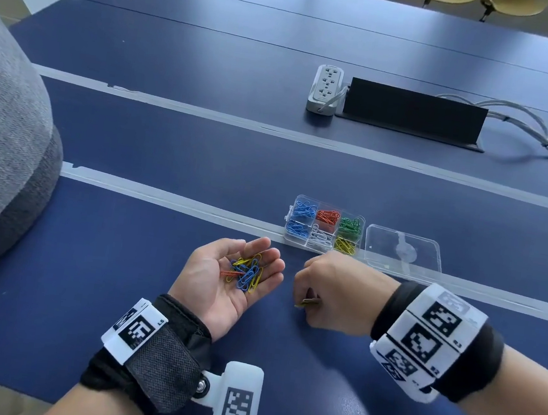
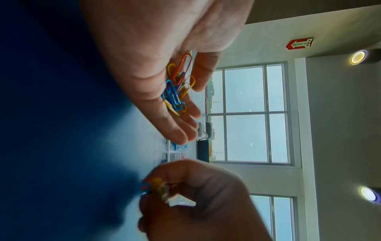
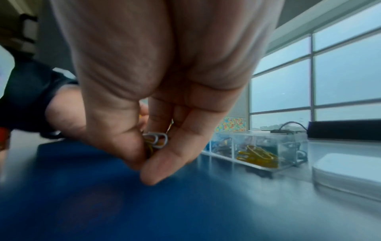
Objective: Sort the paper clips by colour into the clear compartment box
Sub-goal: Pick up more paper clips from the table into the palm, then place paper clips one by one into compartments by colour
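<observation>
Paper clips, coloured wire (image 1: 245,271): mixed heap in cupped left hand (image 1: 227,281) at frame centre; right hand (image 1: 334,294) grip pinches a few low over blue bench (image 1: 135,142); next, probably into matching cells of clear plastic compartment box (image 1: 324,230).

L hand (image 1: 232,280) palm-up, flat; R hand (image 1: 334,294) knuckles-up, fingers pinched.

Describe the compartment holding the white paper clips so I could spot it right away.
On the blue table, find the clear compartment box just beyond the person's right hand. The white paper clips lie in the middle cell of its near row, between blue and yellow clips; they are the only pale, colourless ones.
</observation>
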